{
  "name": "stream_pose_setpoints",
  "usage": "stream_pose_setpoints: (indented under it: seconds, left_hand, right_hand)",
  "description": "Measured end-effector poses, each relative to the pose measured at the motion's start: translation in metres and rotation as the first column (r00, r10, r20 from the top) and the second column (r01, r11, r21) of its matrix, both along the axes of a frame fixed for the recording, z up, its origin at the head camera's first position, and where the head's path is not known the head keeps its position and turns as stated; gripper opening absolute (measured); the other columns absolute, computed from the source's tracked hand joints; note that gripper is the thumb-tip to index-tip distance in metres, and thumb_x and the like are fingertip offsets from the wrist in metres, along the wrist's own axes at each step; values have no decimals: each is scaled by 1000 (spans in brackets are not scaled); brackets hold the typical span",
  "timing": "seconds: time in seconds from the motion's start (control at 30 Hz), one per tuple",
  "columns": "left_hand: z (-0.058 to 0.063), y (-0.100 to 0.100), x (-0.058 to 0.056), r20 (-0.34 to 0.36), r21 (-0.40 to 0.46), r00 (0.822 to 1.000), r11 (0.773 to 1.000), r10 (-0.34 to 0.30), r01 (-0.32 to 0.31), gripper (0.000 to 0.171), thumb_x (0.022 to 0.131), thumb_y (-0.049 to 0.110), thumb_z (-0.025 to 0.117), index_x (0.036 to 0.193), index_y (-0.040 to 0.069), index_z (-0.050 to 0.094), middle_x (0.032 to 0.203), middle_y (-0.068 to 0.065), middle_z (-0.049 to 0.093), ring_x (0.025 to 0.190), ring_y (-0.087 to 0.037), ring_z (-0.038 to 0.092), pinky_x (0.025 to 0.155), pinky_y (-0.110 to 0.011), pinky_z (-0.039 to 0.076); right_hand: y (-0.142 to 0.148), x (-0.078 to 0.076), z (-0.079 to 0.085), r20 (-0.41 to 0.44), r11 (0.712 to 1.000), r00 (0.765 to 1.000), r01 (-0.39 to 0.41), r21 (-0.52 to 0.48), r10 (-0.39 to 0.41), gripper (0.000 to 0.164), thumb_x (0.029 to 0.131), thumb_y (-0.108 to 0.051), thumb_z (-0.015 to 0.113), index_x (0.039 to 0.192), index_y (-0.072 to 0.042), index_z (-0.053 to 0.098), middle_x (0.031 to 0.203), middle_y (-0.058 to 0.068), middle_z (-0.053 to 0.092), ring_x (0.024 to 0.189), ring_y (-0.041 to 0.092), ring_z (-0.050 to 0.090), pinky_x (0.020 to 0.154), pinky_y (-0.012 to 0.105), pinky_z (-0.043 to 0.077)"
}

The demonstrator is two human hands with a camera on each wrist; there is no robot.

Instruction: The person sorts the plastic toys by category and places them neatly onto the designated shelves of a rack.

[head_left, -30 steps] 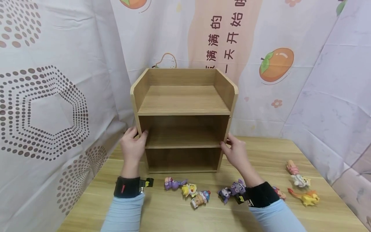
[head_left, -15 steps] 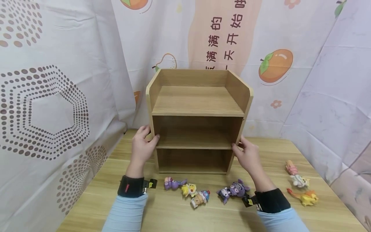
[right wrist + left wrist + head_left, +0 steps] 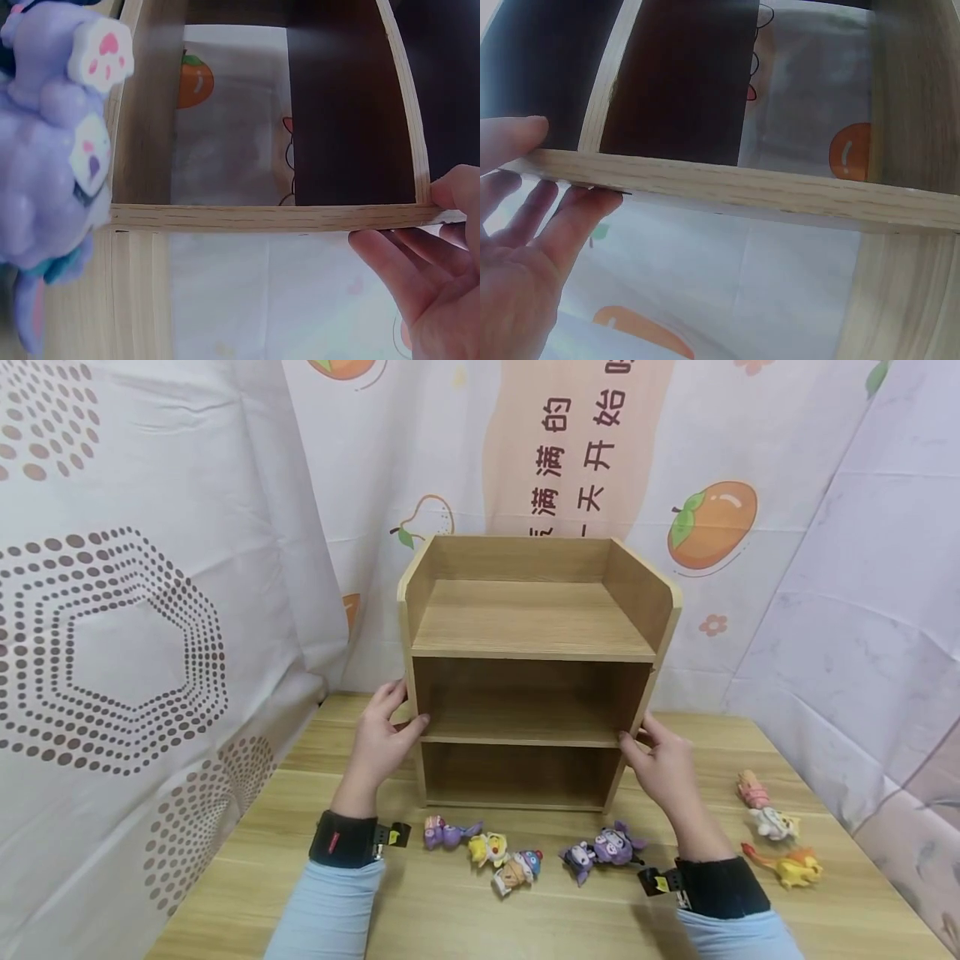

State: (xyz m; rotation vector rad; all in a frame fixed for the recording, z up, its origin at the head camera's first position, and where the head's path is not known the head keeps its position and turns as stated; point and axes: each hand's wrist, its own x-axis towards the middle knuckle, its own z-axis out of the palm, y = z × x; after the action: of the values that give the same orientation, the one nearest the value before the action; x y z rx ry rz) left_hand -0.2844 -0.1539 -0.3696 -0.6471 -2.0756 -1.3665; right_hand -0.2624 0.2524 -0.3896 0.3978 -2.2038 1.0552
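A light wood-grain shelf unit [image 3: 532, 656] with an open top and two compartments stands upright on the table. My left hand [image 3: 382, 739] grips its left side panel, thumb at the front edge near the middle board and fingers along the outer face. On the opposite side, my right hand [image 3: 663, 764] holds the right panel in the same way. The left wrist view shows the thumb and fingers on either side of the panel edge [image 3: 727, 180]. A purple toy figure [image 3: 56, 135] looms close in the right wrist view, left of the panel.
In front of the shelf lie small toy figures: a purple one [image 3: 450, 833], a yellow one [image 3: 487, 849], a blue-hatted one [image 3: 517, 872] and a dark purple pair [image 3: 613, 845]. Several more, including a yellow lion-like figure [image 3: 795, 867], lie at the right. Printed curtains [image 3: 810, 568] surround the table [image 3: 465, 927].
The shelf has shifted to the right across the table, with both hands keeping their grip and moving along with it. The toy figures in front have stayed in place.
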Motion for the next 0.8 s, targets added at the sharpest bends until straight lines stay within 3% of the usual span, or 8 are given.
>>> stream_pose_setpoints:
  seconds: [0.2,0.63,0.8]
  left_hand:
    - [22,19,25,9,-8,999,999,-51,51,57,83,-9,66,136,-8,44,136,-21,43,121,-34,42,80,-48,54]
    - [21,29,21,57,-27,988,989,-143,145,58,86,-10,63,138,-12,38,143,-25,33,127,-35,36,86,-44,51]
    - [6,20,6,80,-35,987,989,-138,141,60,86,-3,66,139,-8,38,144,-23,35,125,-33,39,85,-45,52]
  right_hand:
    - [13,2,-3,-50,1000,999,21,2,-21,34,84,2,65,118,-4,65,98,23,67,85,39,64,52,9,50]
    - [30,12,-4,-32,995,994,102,-14,-102,33,84,-1,66,117,-6,67,102,22,67,87,37,64,55,6,48]
    - [32,13,-5,2,997,997,71,-19,-71,38,86,-5,69,124,-9,64,106,21,66,92,34,63,56,8,50]
